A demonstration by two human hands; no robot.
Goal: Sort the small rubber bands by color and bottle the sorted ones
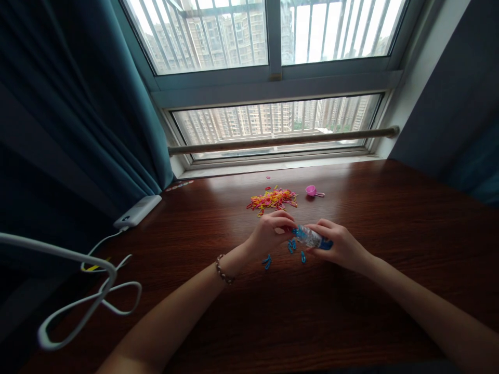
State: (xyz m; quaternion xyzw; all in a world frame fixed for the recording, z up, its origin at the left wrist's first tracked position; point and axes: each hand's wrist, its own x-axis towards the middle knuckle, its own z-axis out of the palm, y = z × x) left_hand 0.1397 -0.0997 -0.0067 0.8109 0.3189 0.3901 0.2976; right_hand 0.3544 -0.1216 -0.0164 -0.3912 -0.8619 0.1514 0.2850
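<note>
My right hand [338,243] holds a small clear plastic bottle [310,237], tilted on its side with its mouth toward the left. Blue pieces show inside at both ends of it. At the mouth, the fingers of my left hand [275,228] are pinched together on a small blue loop [295,231], partly hidden by the fingertips. Several more blue loops [291,245] lie on the table below the bottle, with one loop [303,257] apart to the right and others [267,261] to the left. Beyond my left hand spreads a pile of red, yellow and pink loops [275,199].
A pink scoop [311,190] rests on the brown wooden table [370,208], right of the pile. At the left stands a white power bank [138,211] with a white cable [93,257] looping toward the front. A blue curtain [128,130] and a window with a rail [280,140] border the table.
</note>
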